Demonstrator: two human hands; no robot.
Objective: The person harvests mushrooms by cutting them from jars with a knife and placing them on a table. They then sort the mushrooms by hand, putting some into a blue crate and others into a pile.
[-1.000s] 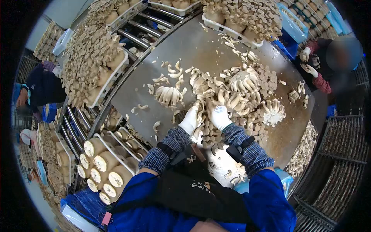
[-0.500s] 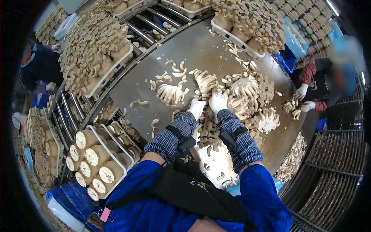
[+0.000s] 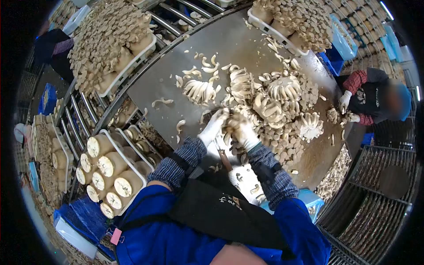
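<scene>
In white gloves, my left hand [image 3: 215,126] and my right hand [image 3: 244,134] are close together over the near edge of the metal table. Between them is a clump of brown-capped mushrooms [image 3: 233,122], blurred by motion. Fingers of both hands curl in around it, partly hidden. Just below my left hand, a blade with a brown handle [image 3: 225,160] slants down over a white surface [image 3: 247,179] dotted with mushroom bits. Past my hands lie mushroom clusters [image 3: 269,110], some with pale stems upward. Another fanned cluster [image 3: 198,91] lies to the left among loose stems.
The metal table [image 3: 163,121] curves along a roller conveyor [image 3: 170,22]. Crates of mushroom blocks [image 3: 110,176] stand at left, with capped ones [image 3: 110,48] behind. A co-worker [image 3: 371,95] handles mushrooms at the right edge. Metal racks [image 3: 380,185] and a blue basket [image 3: 311,201] are nearby.
Both hands have drawn back from the pile toward me and come together around a mushroom clump. The view has shifted slightly. The person at far left has moved.
</scene>
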